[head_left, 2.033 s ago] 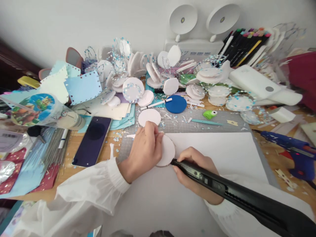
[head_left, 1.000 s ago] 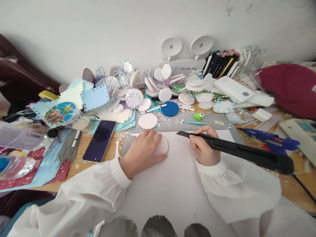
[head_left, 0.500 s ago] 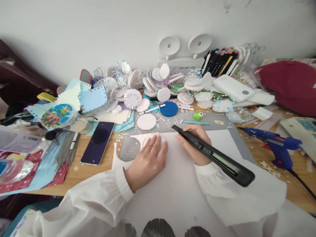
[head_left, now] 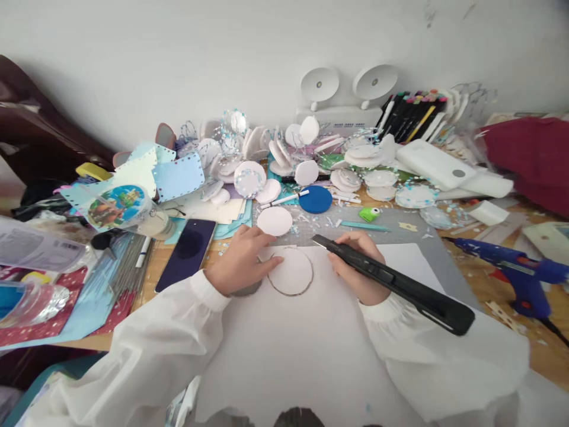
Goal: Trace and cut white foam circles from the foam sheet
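Note:
A large white sheet (head_left: pixel 284 350) lies in front of me on the grey cutting mat (head_left: pixel 457 279). Near its far edge a dark-edged circle (head_left: pixel 292 274) is outlined. My left hand (head_left: pixel 242 259) rests at the circle's left side, thumb over its edge and fingers stretched forward, bent and apart. In my right hand (head_left: pixel 362 267) is a black utility knife (head_left: pixel 395 281), its blade end pointing left, just above and right of the circle. Beyond the left fingertips lies a loose white disc (head_left: pixel 274 221), with a blue disc (head_left: pixel 315 199) behind it.
White discs with beaded trim (head_left: pixel 249 179) are heaped along the wall. A phone (head_left: pixel 186 252) and wire stems (head_left: pixel 120 273) lie left. On the right are a blue glue gun (head_left: pixel 511 261) and a small green punch (head_left: pixel 368 213). A twin-head lamp (head_left: pixel 340 115) stands behind.
My left hand has moved off the circle toward the left, uncovering its outline. The sheet has shifted under it. My right hand still holds the knife, and the whole view has swung slightly left.

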A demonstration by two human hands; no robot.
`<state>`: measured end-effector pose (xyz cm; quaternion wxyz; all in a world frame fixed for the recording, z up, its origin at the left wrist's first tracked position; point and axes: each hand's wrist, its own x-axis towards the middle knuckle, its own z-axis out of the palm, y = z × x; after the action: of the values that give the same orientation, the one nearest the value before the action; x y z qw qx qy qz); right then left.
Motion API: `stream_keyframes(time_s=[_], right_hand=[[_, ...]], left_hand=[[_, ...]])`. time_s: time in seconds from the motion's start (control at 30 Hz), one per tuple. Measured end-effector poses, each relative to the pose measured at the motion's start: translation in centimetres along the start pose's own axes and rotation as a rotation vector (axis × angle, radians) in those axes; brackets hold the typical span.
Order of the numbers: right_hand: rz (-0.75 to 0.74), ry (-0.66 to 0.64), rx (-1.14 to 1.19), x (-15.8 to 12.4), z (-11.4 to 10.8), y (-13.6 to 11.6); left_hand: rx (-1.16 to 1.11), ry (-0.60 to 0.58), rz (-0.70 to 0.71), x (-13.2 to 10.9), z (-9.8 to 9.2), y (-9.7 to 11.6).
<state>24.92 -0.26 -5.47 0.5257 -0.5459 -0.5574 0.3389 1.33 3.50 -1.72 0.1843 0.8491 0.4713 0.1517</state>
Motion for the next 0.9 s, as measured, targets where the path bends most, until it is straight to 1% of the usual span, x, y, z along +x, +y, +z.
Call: stream_keyframes(time_s=[0.07,0.23,0.33,0.4,0.5,0.63,0.7,0.77,0.8,0.83,0.9], right_hand=[[0.015,0.011,0.007,0.0,0.2,0.0],[0.022,0.065,-0.049,0.4,0.9,-0.8],[0.061,0.055,-0.012,0.9,1.7,-1.6],[0.09,0.034,0.05,1.0,2.3,-1.9],[0.133,0.0,0.086,0.9,3.1,-2.0],[0.165,-0.045,0.005,0.4,3.2,-1.4],[0.153,-0.055,-0.044,0.2,3.0,-1.1],[0.124,-0.065,-0.11,0.1,2.8,-0.9],[0.101,-0.064,-0.151,0.1,2.7,-0.9],[0.073,-0.056,-0.191,0.1,2.6,-1.0],[0.017,-0.03,-0.256,0.2,2.5,-1.2]], left_hand=[[-0.052,-0.058,-0.019,0.6,0.0,-0.1],[-0.199,-0.147,-0.062,1.9,0.1,-0.6],[-0.291,-0.211,-0.083,2.1,0.3,-0.8],[-0.324,-0.199,-0.097,2.0,0.5,-0.8],[-0.331,-0.104,-0.128,1.3,1.0,-0.4],[-0.333,-0.007,-0.12,0.5,1.7,0.0],[-0.324,0.022,-0.08,0.2,1.8,-0.2],[-0.272,0.013,-0.013,0.2,1.7,-0.6],[-0.227,-0.009,0.012,0.2,1.5,-0.8],[-0.18,-0.04,0.019,0.1,1.3,-1.1],[-0.109,-0.109,-0.018,0.1,0.7,-1.7]])
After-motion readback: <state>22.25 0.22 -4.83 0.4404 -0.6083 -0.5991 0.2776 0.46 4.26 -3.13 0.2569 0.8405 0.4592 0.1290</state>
